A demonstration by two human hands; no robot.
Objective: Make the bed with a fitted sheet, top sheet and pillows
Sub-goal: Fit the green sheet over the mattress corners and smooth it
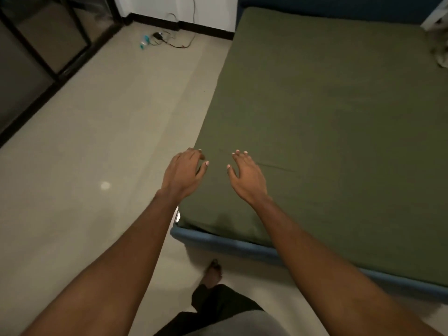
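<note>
Fitted sheet [327,105], olive green, lies stretched over the whole mattress, from the near edge of the bed to the far one. Nearest the camera, a bare foot [213,272] stands on the floor [97,141] just outside the bed's near-left corner, where the blue bed frame [230,244] shows under the tucked sheet. Both arms reach forward over that corner. The left hand [184,173] is at the bed's left edge and the right hand [247,175] just inboard of it. The hands are apart, with fingers spread and loosely bent, and they hold nothing. Whether the fingertips touch the cloth or hover just above it, I cannot tell. A shallow crease [276,166] runs to the right from beside the right hand; beyond it the sheet looks smooth.

The step in hand looks like smoothing and checking the fitted sheet at this corner, so the first layer seems nearly done. Next would be pressing that crease flat towards the edge, then fetching the top sheet.

At the bed's far-right corner lies a pale crumpled cloth [440,52], too cut off to name. On the floor near the far wall sits a tangle of cable [179,43].
</note>
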